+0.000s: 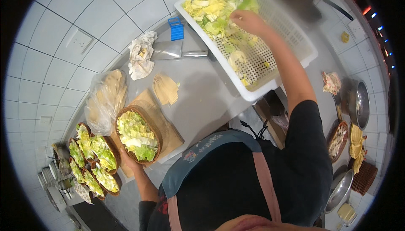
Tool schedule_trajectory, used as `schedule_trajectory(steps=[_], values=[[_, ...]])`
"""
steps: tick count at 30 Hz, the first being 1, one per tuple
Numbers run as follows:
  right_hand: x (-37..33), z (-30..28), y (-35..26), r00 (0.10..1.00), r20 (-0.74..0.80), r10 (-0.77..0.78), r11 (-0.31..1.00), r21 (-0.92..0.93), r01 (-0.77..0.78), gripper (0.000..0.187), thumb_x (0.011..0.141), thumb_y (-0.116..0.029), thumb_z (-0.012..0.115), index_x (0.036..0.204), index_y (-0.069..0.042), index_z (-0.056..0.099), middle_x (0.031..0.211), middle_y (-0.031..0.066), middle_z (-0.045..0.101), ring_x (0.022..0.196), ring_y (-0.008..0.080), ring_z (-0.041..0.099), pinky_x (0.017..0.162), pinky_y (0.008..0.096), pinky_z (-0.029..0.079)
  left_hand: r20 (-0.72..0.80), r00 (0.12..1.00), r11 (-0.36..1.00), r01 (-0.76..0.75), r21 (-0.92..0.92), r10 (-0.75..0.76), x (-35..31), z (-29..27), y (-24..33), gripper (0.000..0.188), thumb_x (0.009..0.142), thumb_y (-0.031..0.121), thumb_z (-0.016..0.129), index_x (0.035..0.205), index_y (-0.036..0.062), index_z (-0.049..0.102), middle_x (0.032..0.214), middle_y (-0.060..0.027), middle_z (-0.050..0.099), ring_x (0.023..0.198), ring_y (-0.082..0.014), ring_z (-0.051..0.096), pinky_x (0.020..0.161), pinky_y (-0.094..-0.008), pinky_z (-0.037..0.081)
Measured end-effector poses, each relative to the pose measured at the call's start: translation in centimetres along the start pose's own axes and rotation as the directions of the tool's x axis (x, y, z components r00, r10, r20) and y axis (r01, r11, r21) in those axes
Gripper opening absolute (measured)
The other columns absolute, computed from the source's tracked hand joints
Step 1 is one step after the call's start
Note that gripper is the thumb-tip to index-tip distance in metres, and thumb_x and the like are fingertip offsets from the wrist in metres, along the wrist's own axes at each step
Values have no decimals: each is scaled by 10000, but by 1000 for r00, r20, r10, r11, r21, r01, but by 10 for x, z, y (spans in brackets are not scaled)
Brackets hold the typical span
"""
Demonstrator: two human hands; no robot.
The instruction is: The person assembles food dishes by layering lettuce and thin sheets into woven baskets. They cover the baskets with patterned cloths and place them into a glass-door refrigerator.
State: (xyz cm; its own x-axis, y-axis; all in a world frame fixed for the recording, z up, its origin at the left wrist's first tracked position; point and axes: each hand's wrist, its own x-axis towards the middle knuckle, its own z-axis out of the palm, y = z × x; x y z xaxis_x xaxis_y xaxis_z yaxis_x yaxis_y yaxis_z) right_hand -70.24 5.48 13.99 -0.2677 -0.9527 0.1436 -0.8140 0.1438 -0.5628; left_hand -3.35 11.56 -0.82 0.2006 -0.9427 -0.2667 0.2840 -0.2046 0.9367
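Left hand [132, 161] holding leaf-filled basket [157, 132], right hand [248, 21] over crate [295, 37], grip unclear, grey counter [187, 115], white-tiled walls [101, 9]

Left hand [131, 162] touches a basket [157, 132]; right hand [249, 22] is over leaves [213, 5].

White square-tiled wall with dark grout [99, 9] wraps left and top; white rectangular socket plate [80, 41] set in it. Smooth grey worktop [196, 98] butts against it. Small orange, red and blue lights [367, 10] glow upper right.
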Motion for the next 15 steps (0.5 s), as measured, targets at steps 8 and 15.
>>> schedule_trajectory(steps=[8, 15], values=[[44, 70, 24, 997, 48, -60, 919, -387, 74, 277, 832, -157, 544, 1100, -156, 614, 1091, 125, 529, 1023, 270, 571, 811, 389, 492, -157, 988, 999, 11, 30, -6, 4, -5, -2, 517, 941, 371, 441, 1294, -6, 445, 1243, -114, 515, 1108, -249, 510, 931, -370, 410], [65, 65, 66, 994, -78, -74, 996, -58, 70, 215, 849, -188, 567, 1048, -120, 611, 917, 114, 597, 825, 222, 606, 718, 361, 494, -258, 966, 986, 59, 153, -18, -17, 31, 21, 464, 906, 340, 513, 1234, 12, 491, 1168, -105, 543, 1034, -243, 543, 876, -365, 443]])
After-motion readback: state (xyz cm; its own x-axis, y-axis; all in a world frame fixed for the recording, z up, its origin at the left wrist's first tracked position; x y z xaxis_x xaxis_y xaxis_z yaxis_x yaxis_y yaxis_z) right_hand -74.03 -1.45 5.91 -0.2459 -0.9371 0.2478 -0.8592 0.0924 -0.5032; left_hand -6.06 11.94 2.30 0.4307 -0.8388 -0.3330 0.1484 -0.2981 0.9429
